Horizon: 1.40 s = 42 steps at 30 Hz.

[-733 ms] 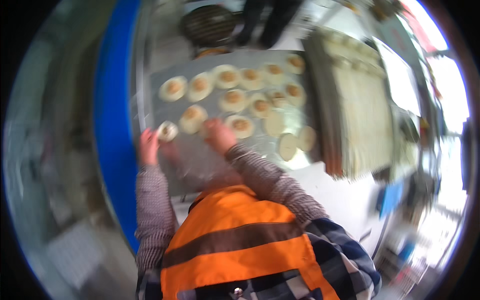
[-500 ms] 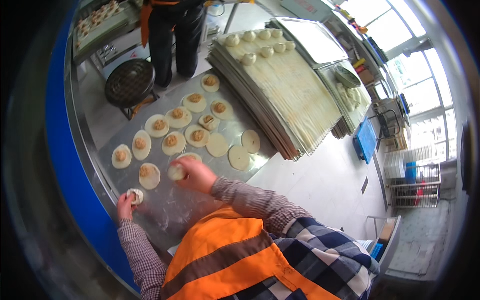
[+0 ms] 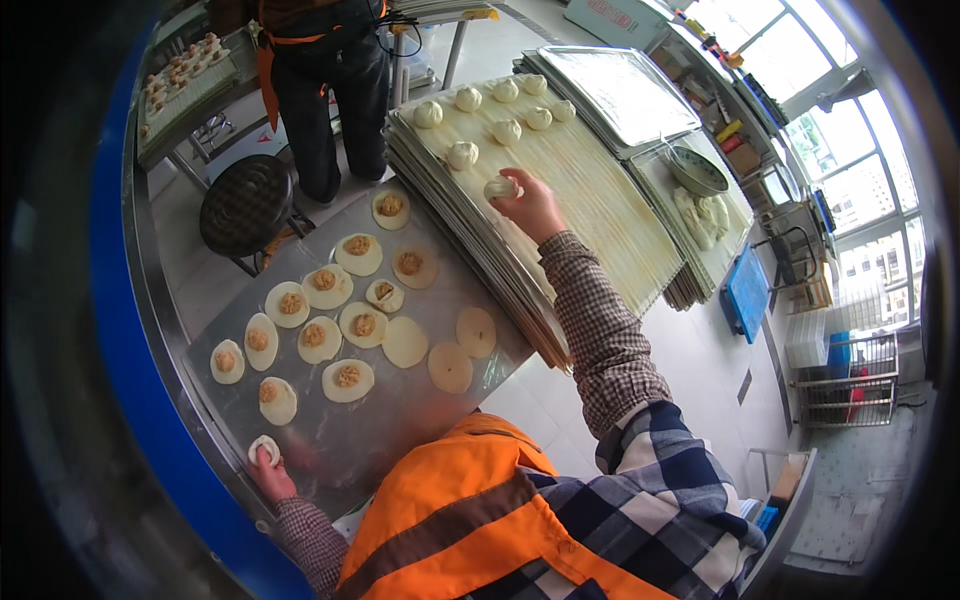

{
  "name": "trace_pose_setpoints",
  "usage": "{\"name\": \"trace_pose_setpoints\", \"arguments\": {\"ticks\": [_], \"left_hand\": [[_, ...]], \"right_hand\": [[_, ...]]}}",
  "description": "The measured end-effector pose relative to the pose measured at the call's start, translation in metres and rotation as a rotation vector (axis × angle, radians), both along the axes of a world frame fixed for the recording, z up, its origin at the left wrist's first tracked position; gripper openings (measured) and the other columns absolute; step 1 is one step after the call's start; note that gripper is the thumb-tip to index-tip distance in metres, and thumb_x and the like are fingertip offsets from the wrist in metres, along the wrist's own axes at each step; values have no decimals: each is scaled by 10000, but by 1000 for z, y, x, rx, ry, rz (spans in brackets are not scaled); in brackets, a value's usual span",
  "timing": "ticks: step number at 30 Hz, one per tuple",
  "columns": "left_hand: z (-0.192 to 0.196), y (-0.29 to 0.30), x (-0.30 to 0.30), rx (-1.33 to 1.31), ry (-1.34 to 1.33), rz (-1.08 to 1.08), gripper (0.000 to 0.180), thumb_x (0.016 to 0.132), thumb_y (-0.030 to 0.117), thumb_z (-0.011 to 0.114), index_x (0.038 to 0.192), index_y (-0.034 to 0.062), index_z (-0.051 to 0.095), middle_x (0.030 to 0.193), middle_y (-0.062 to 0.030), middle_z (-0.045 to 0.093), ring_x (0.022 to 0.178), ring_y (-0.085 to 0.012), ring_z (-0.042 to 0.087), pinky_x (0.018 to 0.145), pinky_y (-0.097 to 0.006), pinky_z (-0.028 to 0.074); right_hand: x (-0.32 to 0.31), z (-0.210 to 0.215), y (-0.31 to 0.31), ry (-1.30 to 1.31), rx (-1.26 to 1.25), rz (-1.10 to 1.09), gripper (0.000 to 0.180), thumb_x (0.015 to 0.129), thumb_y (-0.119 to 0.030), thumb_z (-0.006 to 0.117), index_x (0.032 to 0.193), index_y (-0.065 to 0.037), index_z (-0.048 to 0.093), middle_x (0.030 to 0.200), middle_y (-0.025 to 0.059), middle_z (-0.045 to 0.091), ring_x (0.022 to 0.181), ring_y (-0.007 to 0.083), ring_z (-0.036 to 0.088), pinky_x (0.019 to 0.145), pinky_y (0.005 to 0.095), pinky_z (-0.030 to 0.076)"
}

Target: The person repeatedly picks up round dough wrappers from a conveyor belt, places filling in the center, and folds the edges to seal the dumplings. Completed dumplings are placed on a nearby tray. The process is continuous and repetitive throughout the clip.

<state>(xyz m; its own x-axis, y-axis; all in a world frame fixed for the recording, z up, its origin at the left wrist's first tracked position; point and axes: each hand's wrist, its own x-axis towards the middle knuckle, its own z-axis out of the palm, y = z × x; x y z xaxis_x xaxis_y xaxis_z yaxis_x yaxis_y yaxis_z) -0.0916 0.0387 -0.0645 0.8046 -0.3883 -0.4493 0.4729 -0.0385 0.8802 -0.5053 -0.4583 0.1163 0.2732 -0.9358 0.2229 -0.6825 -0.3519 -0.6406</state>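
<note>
Head view: we have the fingers of our right hand (image 3: pixel 534 208) curled round a white bun (image 3: pixel 499 188) at the lined tray (image 3: pixel 605 225), near other buns (image 3: pixel 462 156). Our left hand (image 3: pixel 273 479) grasps a dough piece (image 3: pixel 262 447) by the worktop's (image 3: pixel 350 445) edge, near filled dough rounds (image 3: pixel 347 381).

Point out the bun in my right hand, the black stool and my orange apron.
Bun (image 3: pixel 498 188): head view, on its uncovered side.
Black stool (image 3: pixel 245 203): head view, on its round seat.
Orange apron (image 3: pixel 460 518): head view, on its brown band.
</note>
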Motion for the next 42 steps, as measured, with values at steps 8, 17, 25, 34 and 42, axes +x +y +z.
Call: {"name": "trace_pose_setpoints", "arguments": {"ticks": [8, 17, 25, 34, 42], "left_hand": [[62, -25, -82, -457, 407, 37, 314, 938, 228, 488, 1202, 68, 547, 1130, -130, 614, 800, -196, 586, 627, -290, 464], [104, -61, -159, -322, 470, 129, 351, 937, 263, 470, 1212, 57, 539, 1077, -133, 636, 801, -235, 611, 646, -319, 488], [111, -64, -179, -382, 533, 170, 355, 943, 233, 467, 1217, 13, 517, 1104, -191, 613, 1058, -336, 600, 842, -395, 557], [130, -111, -190, -261, 558, 205, 344, 967, 141, 409, 1263, -26, 463, 1167, -190, 567, 1105, -341, 566, 962, -470, 497], [158, -153, -190, -179, 157, -236, 263, 953, 81, 432, 1196, 5, 496, 1124, -154, 566, 1014, -290, 611, 894, -418, 532]], "right_hand": [[10, 3, -21, 172, 165, 132, 690, 672, -333, 788, 1260, -91, 521, 1144, 163, 614, 1056, 309, 590, 921, 402, 470], [35, 12, -110, 268, 36, 463, 631, 696, -270, 775, 1260, -117, 537, 1078, 158, 642, 1001, 310, 615, 872, 384, 485], [39, 14, -125, -151, 573, 328, 589, 680, -249, 778, 1195, -55, 568, 909, 166, 677, 909, 311, 650, 822, 376, 518], [62, -18, -135, 289, -51, 352, 618, 690, -370, 762, 1189, -58, 574, 971, 182, 665, 909, 320, 646, 820, 405, 511], [75, 53, -4, -233, 36, 683, 263, 773, -147, 729, 1015, -60, 674, 809, 58, 665, 609, 160, 609, 610, 301, 522]]}}
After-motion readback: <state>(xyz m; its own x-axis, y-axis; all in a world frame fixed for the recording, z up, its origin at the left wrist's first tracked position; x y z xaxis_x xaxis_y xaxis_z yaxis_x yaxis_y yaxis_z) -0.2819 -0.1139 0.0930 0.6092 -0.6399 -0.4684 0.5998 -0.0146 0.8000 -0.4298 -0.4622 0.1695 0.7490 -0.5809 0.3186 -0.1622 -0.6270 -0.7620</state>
